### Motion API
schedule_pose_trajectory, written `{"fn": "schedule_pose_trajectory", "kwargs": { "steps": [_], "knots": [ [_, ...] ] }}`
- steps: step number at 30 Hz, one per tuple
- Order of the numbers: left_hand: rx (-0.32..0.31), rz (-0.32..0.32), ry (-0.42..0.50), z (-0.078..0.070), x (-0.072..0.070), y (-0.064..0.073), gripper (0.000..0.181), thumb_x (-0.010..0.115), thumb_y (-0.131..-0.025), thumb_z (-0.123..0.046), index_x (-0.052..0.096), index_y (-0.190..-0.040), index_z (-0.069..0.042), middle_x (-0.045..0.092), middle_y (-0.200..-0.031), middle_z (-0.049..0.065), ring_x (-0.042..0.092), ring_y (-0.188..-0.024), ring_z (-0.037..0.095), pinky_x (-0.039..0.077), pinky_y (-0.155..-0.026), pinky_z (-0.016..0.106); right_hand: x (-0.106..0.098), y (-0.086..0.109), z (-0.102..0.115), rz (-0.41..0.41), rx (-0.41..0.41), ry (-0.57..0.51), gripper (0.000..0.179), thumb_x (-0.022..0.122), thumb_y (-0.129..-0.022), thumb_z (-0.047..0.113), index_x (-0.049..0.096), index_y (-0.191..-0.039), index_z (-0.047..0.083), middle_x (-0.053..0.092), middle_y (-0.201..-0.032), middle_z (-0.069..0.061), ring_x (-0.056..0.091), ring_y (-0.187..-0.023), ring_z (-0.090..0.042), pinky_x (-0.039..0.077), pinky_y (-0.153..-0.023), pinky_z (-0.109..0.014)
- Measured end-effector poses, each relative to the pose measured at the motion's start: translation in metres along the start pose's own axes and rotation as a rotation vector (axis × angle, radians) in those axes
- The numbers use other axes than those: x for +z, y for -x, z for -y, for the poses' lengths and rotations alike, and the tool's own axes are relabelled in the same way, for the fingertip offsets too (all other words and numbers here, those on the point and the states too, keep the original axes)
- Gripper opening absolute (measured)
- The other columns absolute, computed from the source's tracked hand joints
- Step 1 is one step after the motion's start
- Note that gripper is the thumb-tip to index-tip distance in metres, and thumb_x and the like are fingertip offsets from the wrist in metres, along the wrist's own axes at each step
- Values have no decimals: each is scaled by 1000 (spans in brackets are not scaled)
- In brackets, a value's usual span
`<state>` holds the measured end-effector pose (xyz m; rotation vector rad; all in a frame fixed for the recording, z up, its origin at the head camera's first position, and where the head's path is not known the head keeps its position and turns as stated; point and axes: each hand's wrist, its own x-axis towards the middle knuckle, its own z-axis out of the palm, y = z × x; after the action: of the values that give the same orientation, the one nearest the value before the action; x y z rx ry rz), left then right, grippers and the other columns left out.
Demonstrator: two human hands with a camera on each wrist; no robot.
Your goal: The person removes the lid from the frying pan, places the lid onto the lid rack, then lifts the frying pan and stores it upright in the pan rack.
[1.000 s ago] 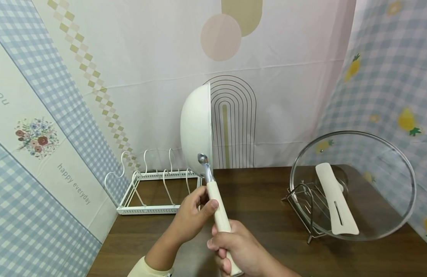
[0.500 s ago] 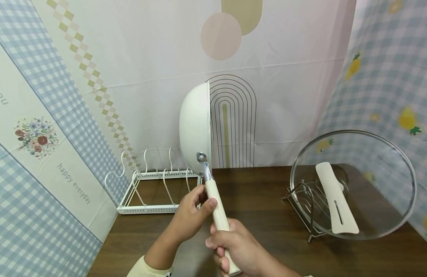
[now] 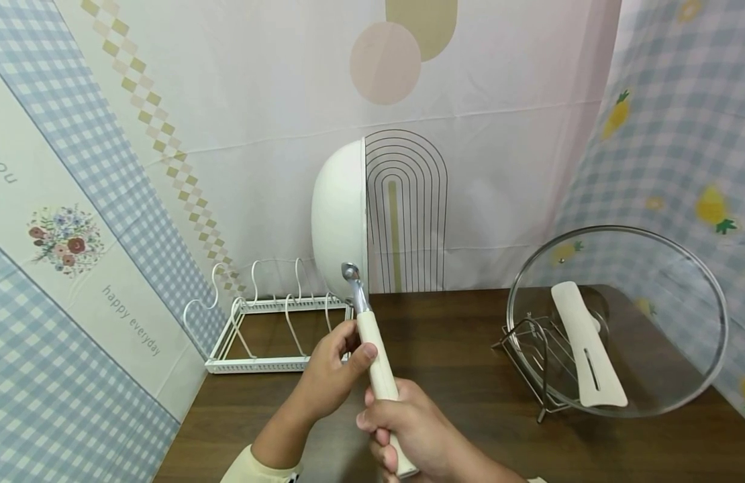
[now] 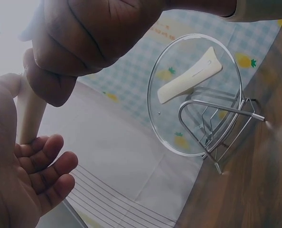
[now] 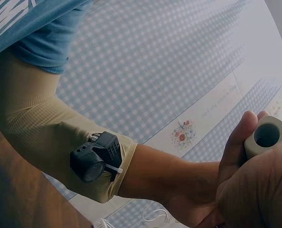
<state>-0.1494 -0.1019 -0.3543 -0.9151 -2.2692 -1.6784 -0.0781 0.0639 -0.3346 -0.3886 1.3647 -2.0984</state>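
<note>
A white wok (image 3: 339, 208) is held up on its side, with its rounded outside to the left and its rim nearly vertical. My right hand (image 3: 417, 429) grips the lower end of its cream handle (image 3: 381, 376). Higher up, near the metal joint, my left hand (image 3: 330, 376) holds the handle between thumb and fingers. The left wrist view shows the left fingers (image 4: 46, 171) loosely curled beside the handle. In the right wrist view, the hollow handle end (image 5: 267, 135) pokes out of the right hand. The wok's inside is hidden.
Behind and left of the hands, a white rack (image 3: 258, 365) with curved wire dividers stands on the brown wooden table (image 3: 469, 355). At right, a glass lid (image 3: 662, 302) with a cream handle leans in a metal wire stand (image 3: 541, 376). Patterned cloths (image 3: 258, 100) hang around the table.
The wok and both hands have shifted very slightly up and to the left. Both hands keep their hold on the handle; rack and lid stay put.
</note>
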Motion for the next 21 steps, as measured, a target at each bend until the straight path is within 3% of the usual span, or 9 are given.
{"fn": "schedule_pose_trajectory", "kwargs": {
  "steps": [11, 18, 21],
  "knots": [
    [15, 5, 8, 2, -2, 0, 10, 54, -95, -26, 54, -100, -16, 58, -86, 2, 54, -77, 17, 47, -64, 31, 2, -2, 1, 7, 3, -19, 15, 56, -79, 5, 42, -82, 9, 41, -47, 5, 42, -36, -5, 36, -36, -24],
    [21, -12, -28, -34, -4, -1, 12, 54, -96, -22, 52, -92, -10, 52, -78, 0, 48, -70, 13, 44, -59, 28, 4, -2, 2, 17, 4, -23, 15, 56, -79, 5, 42, -81, 9, 41, -46, 5, 42, -36, -5, 36, -35, -24],
    [20, -17, -34, -36, -5, -1, 11, 54, -95, -20, 52, -92, -10, 52, -78, 0, 48, -70, 12, 43, -59, 28, 5, -3, 3, 20, 5, -25, 15, 56, -79, 5, 42, -81, 9, 41, -46, 5, 42, -35, -6, 36, -35, -24]
  ]
}}
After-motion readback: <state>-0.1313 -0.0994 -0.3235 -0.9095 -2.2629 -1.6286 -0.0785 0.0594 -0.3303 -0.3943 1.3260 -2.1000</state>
